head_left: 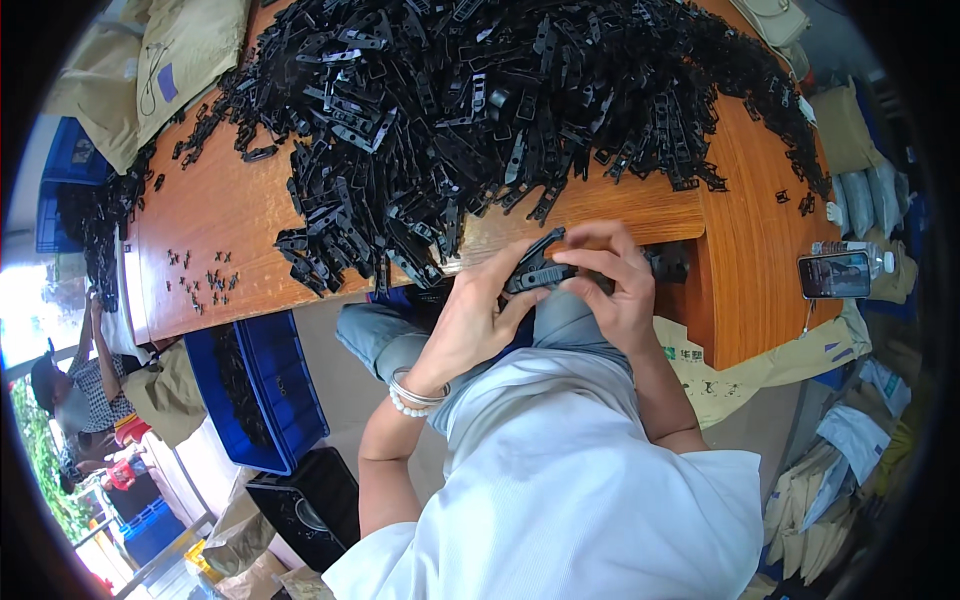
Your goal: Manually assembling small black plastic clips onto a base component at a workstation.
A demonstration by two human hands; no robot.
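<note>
Just in front of the table's front edge, my left hand (470, 318) grips a long, narrow black plastic part (540, 277) between thumb and fingers. My right hand (617, 287) is closed around the right end of that part, thumb below and fingers curled above; its fingers are slightly blurred. Whether a smaller piece sits between the right fingertips is too small to tell. A big heap of similar black plastic parts (400, 130) covers much of the wooden table (235, 215) beyond my hands.
Small dark pieces (200, 280) lie scattered at the table's left. Blue crates (285, 390) holding black parts stand left below it. An open drawer (690, 320) is to the right, near a phone (834, 275). Another person (90, 390) is at the far left.
</note>
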